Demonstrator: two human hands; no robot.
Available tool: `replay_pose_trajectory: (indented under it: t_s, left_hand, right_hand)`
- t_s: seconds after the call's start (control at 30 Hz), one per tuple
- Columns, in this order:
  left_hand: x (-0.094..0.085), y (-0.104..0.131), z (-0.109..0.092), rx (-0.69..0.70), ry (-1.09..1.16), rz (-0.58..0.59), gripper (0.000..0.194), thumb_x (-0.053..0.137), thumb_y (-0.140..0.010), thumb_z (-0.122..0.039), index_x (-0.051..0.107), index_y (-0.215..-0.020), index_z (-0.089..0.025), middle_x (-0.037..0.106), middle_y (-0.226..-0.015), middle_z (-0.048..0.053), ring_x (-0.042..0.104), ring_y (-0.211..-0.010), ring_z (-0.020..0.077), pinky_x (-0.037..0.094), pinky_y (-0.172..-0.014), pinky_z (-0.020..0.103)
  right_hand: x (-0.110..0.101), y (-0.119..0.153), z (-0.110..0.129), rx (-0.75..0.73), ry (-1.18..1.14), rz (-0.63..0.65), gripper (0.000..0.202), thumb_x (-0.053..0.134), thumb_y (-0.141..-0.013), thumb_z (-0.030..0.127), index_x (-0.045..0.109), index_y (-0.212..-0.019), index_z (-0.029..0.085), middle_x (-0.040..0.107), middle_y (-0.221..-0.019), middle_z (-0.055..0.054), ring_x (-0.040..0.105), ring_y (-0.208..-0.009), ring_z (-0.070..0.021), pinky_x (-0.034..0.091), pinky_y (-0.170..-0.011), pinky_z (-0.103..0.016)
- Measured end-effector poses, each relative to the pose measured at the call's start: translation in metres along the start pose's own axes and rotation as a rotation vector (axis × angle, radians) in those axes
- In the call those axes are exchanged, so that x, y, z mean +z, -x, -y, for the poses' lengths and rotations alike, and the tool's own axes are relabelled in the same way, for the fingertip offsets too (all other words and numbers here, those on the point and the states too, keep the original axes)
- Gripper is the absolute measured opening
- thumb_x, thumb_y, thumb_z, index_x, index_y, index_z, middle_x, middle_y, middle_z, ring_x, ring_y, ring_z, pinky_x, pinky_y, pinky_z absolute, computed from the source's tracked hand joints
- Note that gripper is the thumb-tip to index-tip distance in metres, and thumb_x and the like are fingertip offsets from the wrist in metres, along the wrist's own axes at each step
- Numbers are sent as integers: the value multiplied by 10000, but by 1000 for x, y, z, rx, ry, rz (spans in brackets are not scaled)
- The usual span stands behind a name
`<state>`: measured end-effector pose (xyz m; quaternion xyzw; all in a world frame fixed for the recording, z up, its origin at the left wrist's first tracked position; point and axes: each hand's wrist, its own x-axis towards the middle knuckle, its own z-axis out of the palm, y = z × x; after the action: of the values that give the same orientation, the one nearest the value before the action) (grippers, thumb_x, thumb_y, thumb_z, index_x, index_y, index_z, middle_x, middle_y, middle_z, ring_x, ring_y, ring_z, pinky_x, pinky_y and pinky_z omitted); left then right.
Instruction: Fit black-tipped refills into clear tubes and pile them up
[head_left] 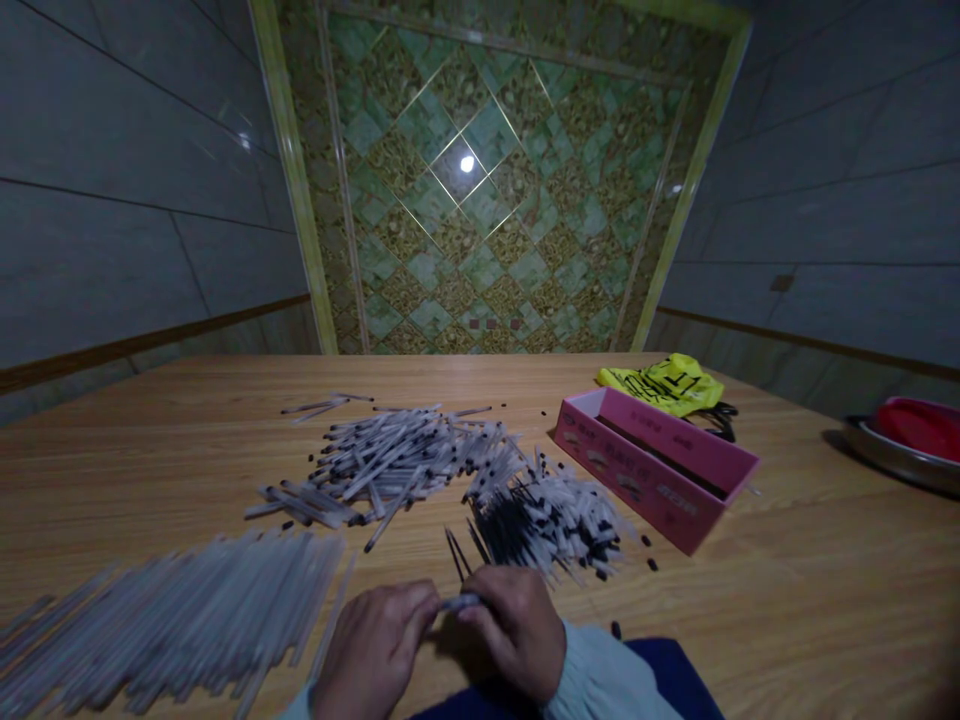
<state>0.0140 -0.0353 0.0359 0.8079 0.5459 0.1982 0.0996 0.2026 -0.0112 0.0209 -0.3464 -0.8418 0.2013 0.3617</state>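
Reading the clock from the hands, with 12 straight ahead. Gripping at centre, low over the near table edge (810,590), 1 short pale piece (460,602), clamped by thumb and fingers of left hand (382,640) at 1 end and of right hand (517,622) at the other, probably to steady it from 2 sides. Listing at 9 o'clock clear tubes (180,610), laid side by side and roughly parallel, apparently for easy picking. Listing at 11 o'clock dark-ended barrels (397,455), heaped loosely. Listing from 12 to 1 o'clock thin black rods (506,525), bunched just beyond the right hand, likely for a short reach, and next to them pale short parts (581,505). Listing at 2 o'clock 1 pink box (637,480), mouth upward, and behind it 1 yellow bag (667,382), perhaps set back to spare working room. Noting fingers covering most of the held piece, thus leaving its ends and make-up uncertain. Noting also blur across the tubes, cropped at lower left; a box floor mostly masked by its near wall; rods partly lost behind the right hand; and 1 metal basin (892,468) near 2 o'clock, cut off at the frame.
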Motion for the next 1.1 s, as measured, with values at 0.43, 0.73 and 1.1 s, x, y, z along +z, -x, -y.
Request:
replay_pose_trajectory:
  t_s: [0.43, 0.73, 1.1]
  left_hand:
    - [7, -1, -1, 178, -229, -193, 172, 436, -807, -147, 526, -685, -229, 587, -644, 2, 535, -652, 196, 299, -590, 322]
    - [3, -2, -2, -32, 87, 116, 450, 229, -921, -372, 504, -600, -218, 580, -568, -31, 562, -591, 130, 327, -541, 247]
    - [1, -2, 1, 191, -229, -183, 170, 434, -811, -141, 534, -708, -233, 583, -664, 7, 519, -669, 205, 285, -608, 325]
  right_hand:
    - [13, -1, -1, 427, -619, 101, 514, 449, -796, 598, 494, -543, 153, 394, -446, 37, 333, -415, -72, 204, -428, -218]
    - [-9, 2, 2, -202, 254, 128, 218, 407, -858, 283, 579, -810, 159, 569, -694, -62, 472, -605, -149, 230, -531, -272]
    - [17, 0, -2, 646, -1087, 320, 495, 550, -669, 658, 458, -636, 173, 335, -425, 88, 199, -317, -40, 138, -341, -192]
